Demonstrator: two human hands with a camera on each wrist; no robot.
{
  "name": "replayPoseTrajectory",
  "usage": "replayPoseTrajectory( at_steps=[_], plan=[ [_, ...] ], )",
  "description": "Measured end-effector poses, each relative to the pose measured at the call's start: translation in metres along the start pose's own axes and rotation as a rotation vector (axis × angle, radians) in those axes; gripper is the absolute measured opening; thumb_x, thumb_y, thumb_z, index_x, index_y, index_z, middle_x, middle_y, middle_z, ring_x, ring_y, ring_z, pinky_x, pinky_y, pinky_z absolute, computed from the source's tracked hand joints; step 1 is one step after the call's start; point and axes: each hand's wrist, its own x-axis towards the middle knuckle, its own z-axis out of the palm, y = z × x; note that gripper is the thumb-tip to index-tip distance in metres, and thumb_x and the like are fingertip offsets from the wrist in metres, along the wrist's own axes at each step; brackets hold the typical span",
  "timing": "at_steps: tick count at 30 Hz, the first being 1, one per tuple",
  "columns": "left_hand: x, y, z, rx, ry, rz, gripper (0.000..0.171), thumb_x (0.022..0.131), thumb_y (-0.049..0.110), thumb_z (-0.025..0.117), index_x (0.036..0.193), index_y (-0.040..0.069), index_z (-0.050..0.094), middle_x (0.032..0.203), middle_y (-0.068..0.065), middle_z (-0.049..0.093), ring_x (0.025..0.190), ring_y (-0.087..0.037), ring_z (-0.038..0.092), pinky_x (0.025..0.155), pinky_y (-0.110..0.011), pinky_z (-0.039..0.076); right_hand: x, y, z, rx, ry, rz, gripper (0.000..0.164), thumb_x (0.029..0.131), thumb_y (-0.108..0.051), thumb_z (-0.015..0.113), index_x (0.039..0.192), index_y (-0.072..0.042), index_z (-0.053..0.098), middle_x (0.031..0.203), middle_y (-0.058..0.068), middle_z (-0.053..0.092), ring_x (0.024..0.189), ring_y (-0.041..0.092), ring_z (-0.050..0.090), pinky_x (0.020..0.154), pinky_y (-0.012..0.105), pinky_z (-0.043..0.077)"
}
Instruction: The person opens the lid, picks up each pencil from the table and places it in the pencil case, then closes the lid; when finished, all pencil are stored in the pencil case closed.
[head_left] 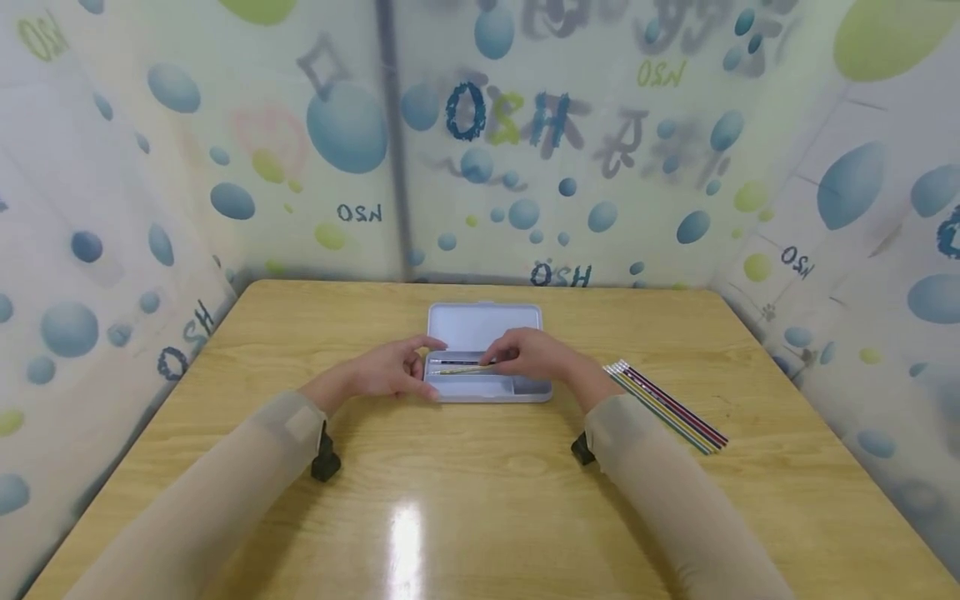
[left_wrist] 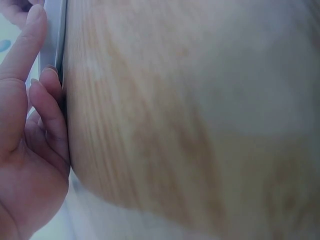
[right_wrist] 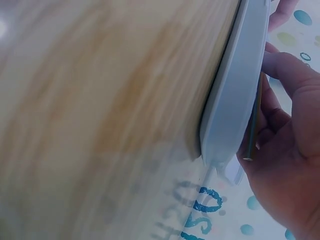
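A pale pencil case [head_left: 472, 388] lies on the table with its lid [head_left: 484, 325] folded back behind it. My left hand [head_left: 390, 367] holds the left end of the case, thumb by the front corner and index finger near the hinge. With its thumb and fingertips, my right hand [head_left: 531, 353] pinches a yellowish pencil [head_left: 459, 370] over the rear compartment. The tail of that pencil [right_wrist: 254, 130] shows under the palm in the right wrist view. A dark pencil [head_left: 459, 362] lies along the back of that compartment.
Several pencils [head_left: 667, 408] in red, blue, yellow and green lie side by side on the wooden table [head_left: 480, 483], right of the case and beside the right forearm. Patterned curtains [head_left: 300, 225] stand behind the table and along both sides.
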Motion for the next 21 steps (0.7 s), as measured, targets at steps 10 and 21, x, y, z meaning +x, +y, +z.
replayPoseTrajectory(
  at_steps=[10, 21],
  plan=[
    [-0.0006, 0.0006, 0.0011, -0.016, -0.002, -0.005, 0.089, 0.096, 0.032, 0.089, 0.168, 0.017, 0.039, 0.093, -0.005, 0.057, 0.075, -0.02, 0.051, 0.061, -0.027, 0.043, -0.0009, -0.0053, 0.0014, -0.005, 0.002, 0.028, 0.02, 0.106, -0.014, 0.074, 0.121, -0.022, 0.086, 0.115, 0.001, 0.074, 0.101, 0.015, 0.061, 0.095, 0.033, 0.054],
    [-0.0001, -0.0012, 0.0016, -0.011, -0.002, -0.011, 0.089, 0.096, 0.034, 0.089, 0.168, 0.018, 0.039, 0.094, -0.006, 0.058, 0.077, -0.021, 0.053, 0.063, -0.028, 0.045, -0.0063, -0.0038, 0.0, -0.012, 0.014, 0.038, 0.02, 0.106, -0.015, 0.074, 0.122, -0.022, 0.085, 0.12, 0.001, 0.074, 0.106, 0.017, 0.062, 0.102, 0.038, 0.055]
  ],
)
